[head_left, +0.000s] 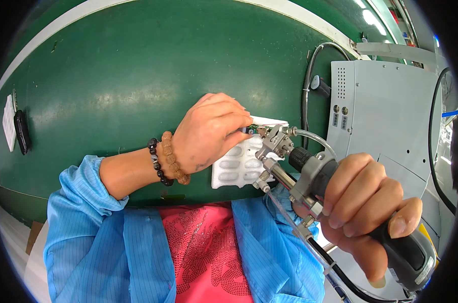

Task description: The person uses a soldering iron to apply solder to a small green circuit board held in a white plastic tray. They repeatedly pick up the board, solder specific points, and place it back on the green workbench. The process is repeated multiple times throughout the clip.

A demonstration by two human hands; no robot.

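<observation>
My left hand, with two beaded bracelets at its wrist, pinches the edge of a small green circuit board. The fingers hide most of the board. In my right hand is a black and silver power screwdriver fitted with a metal head and hoses, the fingers wrapped round its grip. The metal tip points down to the left, close beside the board; whether they touch I cannot tell. Under the board and the tip lies a white tray with rows of oval hollows, partly covered by my left hand and the tool.
A large grey metal box stands at the right of the green table. A black cable bends along its left side, near a small grey and white device. At far left lie a black object and white paper.
</observation>
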